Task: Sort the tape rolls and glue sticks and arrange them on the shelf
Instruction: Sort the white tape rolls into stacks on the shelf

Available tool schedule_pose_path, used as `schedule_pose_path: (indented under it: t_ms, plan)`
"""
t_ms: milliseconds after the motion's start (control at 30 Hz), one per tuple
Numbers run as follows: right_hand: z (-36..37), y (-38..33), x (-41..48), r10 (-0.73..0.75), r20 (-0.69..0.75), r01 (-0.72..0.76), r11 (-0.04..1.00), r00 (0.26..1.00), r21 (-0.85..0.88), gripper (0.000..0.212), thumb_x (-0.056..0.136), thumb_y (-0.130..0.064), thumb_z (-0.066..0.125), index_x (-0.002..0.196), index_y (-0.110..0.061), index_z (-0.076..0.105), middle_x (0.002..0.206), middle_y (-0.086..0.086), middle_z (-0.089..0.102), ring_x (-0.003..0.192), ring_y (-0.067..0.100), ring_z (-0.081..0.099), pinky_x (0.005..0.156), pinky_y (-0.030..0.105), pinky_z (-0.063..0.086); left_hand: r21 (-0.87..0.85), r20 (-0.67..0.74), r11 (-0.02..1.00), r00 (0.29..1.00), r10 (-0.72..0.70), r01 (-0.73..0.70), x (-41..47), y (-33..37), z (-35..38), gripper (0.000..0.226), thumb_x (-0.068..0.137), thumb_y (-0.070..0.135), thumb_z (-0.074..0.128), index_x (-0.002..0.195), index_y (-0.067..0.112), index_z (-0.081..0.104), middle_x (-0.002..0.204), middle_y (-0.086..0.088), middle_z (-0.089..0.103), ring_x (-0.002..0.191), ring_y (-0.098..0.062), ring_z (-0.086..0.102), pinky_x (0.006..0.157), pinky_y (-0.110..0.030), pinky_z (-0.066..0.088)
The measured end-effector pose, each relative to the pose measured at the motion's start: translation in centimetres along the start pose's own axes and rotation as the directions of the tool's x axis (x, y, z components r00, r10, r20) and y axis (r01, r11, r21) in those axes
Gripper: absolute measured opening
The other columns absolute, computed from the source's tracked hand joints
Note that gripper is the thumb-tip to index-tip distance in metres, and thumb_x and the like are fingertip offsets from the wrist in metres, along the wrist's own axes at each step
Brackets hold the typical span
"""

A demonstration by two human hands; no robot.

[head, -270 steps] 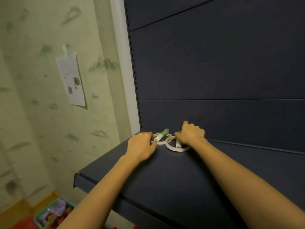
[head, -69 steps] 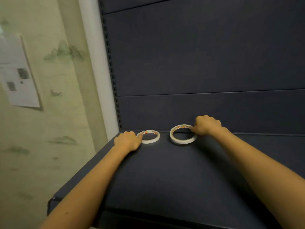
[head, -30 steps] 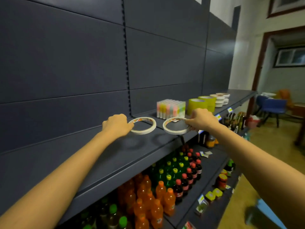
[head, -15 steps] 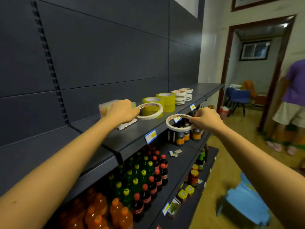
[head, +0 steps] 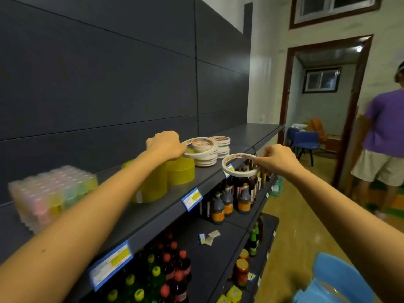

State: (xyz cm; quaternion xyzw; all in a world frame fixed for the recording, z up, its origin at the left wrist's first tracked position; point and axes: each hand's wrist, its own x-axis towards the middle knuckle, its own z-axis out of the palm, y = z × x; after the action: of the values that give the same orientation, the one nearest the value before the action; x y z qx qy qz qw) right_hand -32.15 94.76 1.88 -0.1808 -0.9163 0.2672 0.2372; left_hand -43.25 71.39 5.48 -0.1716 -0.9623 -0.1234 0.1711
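Both hands have swept further along the shelf (head: pixel 166 206) since half a second back, and the white stacks are right under them. Left hand (head: pixel 165 145), knuckles up, fingers curled and pinching the near rim of a thin tape roll (head: pixel 190 154), holds it flat just above the front stack of white tape rolls (head: pixel 205 161); whether ring and stack touch, I can't tell. A second white stack (head: pixel 222 147) sits just behind, towards the shelf's far end. The left forearm crosses over the fat yellow tape rolls (head: pixel 180 173), hiding part of them. Back near the shelf's left end there's a blurred shrink-wrapped pack of pastel tubes (head: pixel 52 191). Right hand (head: pixel 276 159) is out past the shelf's front edge, thumb and fingertips clamped on the right rim of the other thin tape roll (head: pixel 226 168), which hangs level in the air over dark sauce bottles (head: pixel 243 193) on the tier below. Blue price labels (head: pixel 192 199) line the front edge. Beyond, a person in a purple shirt (head: pixel 384 127) stands by the doorway, with a blue chair (head: pixel 305 141) inside
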Motion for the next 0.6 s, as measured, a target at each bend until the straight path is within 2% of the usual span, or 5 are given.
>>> schedule_pose_path:
  t_ms: [200,300,367,533,600]
  plan:
    - [0.3,4.3,7.9,-0.021,0.025,0.020,0.998,0.999,0.051,0.031,0.085,-0.031,0.064,0.058,-0.015,0.062,0.068,0.008,0.071,0.072,0.024,0.068,0.073,0.040,0.058,0.036,-0.008,0.995,0.996,-0.092,0.092,6.4,3.4,3.7,0.035,0.091,0.031,0.048,0.060,0.017,0.044,0.064,0.001,0.044,0.079,-0.023,0.049,0.072,-0.033,0.035]
    - [0.8,6.2,12.0,-0.071,0.036,0.069,0.996,0.997,0.059,0.038,0.086,-0.032,0.064,0.051,-0.018,0.059,0.054,-0.002,0.062,0.056,0.012,0.059,0.055,0.026,0.048,0.054,-0.032,0.985,0.987,-0.160,0.161,9.0,4.7,5.4,0.034,0.090,0.030,0.050,0.060,0.016,0.045,0.066,-0.001,0.047,0.077,-0.023,0.050,0.071,-0.033,0.035]
    - [1.1,7.3,14.7,-0.091,0.060,0.084,0.991,0.994,0.102,0.036,0.085,-0.032,0.064,0.052,-0.019,0.060,0.051,-0.004,0.061,0.051,0.009,0.057,0.049,0.022,0.042,0.072,-0.031,0.973,0.976,-0.216,0.217,10.6,5.6,6.5,0.033,0.090,0.029,0.050,0.060,0.017,0.044,0.072,-0.002,0.049,0.079,-0.023,0.049,0.073,-0.033,0.036]
    - [1.3,9.1,21.0,-0.157,0.131,0.124,0.965,0.979,0.231,0.030,0.085,-0.029,0.066,0.058,-0.017,0.060,0.057,0.000,0.065,0.052,0.009,0.060,0.063,0.027,0.052,0.156,-0.079,0.925,0.938,-0.337,0.345,13.5,7.3,8.3,0.030,0.091,0.030,0.049,0.064,0.015,0.045,0.080,-0.004,0.052,0.079,-0.024,0.049,0.071,-0.032,0.035]
    - [1.7,9.4,23.1,-0.184,0.154,0.139,0.954,0.971,0.264,0.030,0.084,-0.028,0.066,0.057,-0.016,0.060,0.057,0.000,0.066,0.051,0.008,0.060,0.061,0.025,0.050,0.187,-0.118,0.898,0.917,-0.381,0.397,14.0,7.5,8.9,0.024,0.091,0.030,0.048,0.075,0.013,0.051,0.085,-0.005,0.054,0.081,-0.025,0.051,0.071,-0.032,0.035]
